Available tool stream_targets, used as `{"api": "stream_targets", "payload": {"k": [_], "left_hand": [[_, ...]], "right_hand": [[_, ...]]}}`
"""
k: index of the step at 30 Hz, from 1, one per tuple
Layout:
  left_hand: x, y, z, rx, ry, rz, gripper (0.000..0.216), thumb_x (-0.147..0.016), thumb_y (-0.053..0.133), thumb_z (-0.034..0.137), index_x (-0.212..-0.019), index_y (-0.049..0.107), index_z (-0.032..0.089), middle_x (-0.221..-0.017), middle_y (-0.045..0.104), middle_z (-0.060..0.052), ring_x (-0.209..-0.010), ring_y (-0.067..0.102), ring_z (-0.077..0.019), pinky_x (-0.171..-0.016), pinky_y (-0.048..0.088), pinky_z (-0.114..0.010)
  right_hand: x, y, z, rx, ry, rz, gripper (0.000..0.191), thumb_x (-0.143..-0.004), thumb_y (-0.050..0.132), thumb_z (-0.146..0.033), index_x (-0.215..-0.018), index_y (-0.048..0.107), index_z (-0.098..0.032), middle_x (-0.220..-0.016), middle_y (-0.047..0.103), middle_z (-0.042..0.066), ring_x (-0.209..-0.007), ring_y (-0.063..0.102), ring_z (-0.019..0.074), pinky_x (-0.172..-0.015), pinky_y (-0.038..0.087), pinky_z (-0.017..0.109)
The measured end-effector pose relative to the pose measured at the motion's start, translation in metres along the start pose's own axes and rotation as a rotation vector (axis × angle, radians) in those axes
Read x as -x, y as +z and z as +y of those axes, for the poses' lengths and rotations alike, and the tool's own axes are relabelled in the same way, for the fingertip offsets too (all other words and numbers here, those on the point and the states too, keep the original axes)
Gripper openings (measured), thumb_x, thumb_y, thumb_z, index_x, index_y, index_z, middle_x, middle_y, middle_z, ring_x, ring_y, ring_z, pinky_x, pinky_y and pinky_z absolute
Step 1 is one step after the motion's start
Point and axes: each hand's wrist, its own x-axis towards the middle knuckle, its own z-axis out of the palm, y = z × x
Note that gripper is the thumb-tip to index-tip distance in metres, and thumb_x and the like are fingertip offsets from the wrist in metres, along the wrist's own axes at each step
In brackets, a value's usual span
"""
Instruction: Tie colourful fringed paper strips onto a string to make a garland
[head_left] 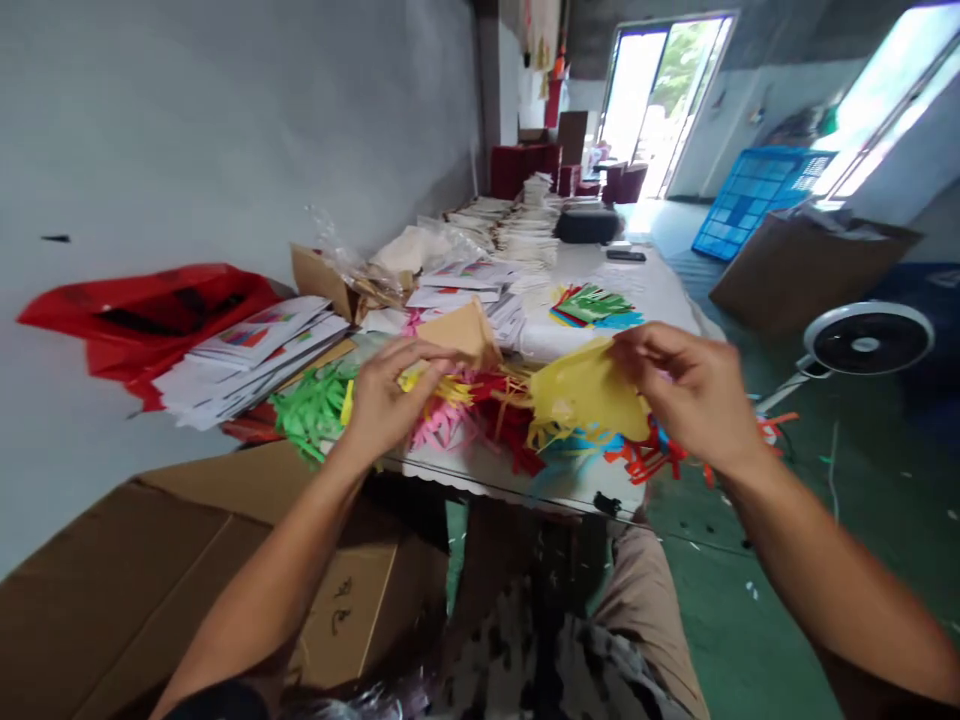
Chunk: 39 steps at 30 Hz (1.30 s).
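1. The right hand (690, 385) pinches a yellow fringed sheet (589, 390) by its upper right edge, over the near edge of the white-covered table (660, 290).
2. The sheet's long axis slants from upper right to lower left; its uncut part faces the hand, its fringe hanging down toward the table's near edge.
3. The left hand (394, 390) is over the table's near left part, thumb and fingers curved close together; whether they grip anything I cannot tell.
4. Beside it, along the table's near edge, lie green paper strips (311, 400) and pink paper strips (442, 425).
5. Farther back on the table, toward its right side, rests a multicoloured fringe bundle (596, 305).
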Motion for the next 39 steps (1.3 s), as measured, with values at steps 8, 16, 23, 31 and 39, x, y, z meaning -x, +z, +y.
{"api": "stream_targets", "payload": {"k": [8, 16, 23, 31, 39], "left_hand": [[-0.013, 0.069, 0.121, 0.685, -0.132, -0.378, 0.032, -0.091, 0.073, 0.048, -0.108, 0.084, 0.023, -0.099, 0.082, -0.007, -0.081, 0.075, -0.0176, -0.06, 0.058, -0.025], [-0.015, 0.11, 0.158, 0.705, -0.193, -0.41, 0.019, -0.087, 0.08, 0.039, -0.086, 0.086, 0.021, -0.077, 0.081, -0.003, -0.065, 0.072, -0.0148, -0.057, 0.058, -0.024], [-0.002, 0.131, 0.177, 0.649, -0.136, -0.354, 0.018, -0.09, 0.077, 0.037, -0.095, 0.087, 0.022, -0.083, 0.082, -0.002, -0.07, 0.072, -0.0144, -0.063, 0.058, -0.025], [0.003, 0.142, 0.171, 0.664, -0.15, -0.37, 0.024, -0.101, 0.061, 0.04, -0.09, 0.066, 0.019, -0.076, 0.066, 0.001, -0.068, 0.062, -0.0102, -0.064, 0.051, -0.021], [0.005, 0.163, 0.132, 0.665, -0.182, -0.609, 0.063, -0.071, 0.09, 0.037, -0.12, 0.053, 0.024, -0.105, 0.063, -0.002, -0.079, 0.06, -0.0141, -0.065, 0.053, -0.024]], "right_hand": [[0.039, -0.035, 0.013, 0.009, 0.078, -0.037, 0.021, -0.101, 0.061, -0.034, -0.098, 0.077, -0.021, -0.087, 0.076, 0.003, -0.075, 0.066, 0.0165, -0.068, 0.05, 0.031], [0.076, -0.061, 0.018, 0.183, 0.082, -0.046, 0.026, -0.107, 0.053, -0.035, -0.114, 0.074, -0.023, -0.111, 0.077, 0.009, -0.099, 0.071, 0.0239, -0.084, 0.054, 0.038], [0.098, -0.047, 0.002, 0.24, 0.223, 0.113, 0.037, -0.099, 0.063, -0.045, -0.127, 0.07, -0.023, -0.118, 0.077, 0.012, -0.101, 0.072, 0.029, -0.088, 0.055, 0.045], [0.104, -0.053, 0.02, 0.232, 0.3, 0.04, 0.02, -0.098, 0.054, -0.029, -0.097, 0.073, -0.022, -0.086, 0.078, 0.004, -0.072, 0.07, 0.0193, -0.066, 0.047, 0.033], [0.118, -0.05, 0.052, 0.062, 0.431, -0.038, 0.02, -0.102, 0.056, -0.038, -0.107, 0.068, -0.023, -0.085, 0.073, 0.003, -0.072, 0.065, 0.0183, -0.063, 0.044, 0.029]]}}
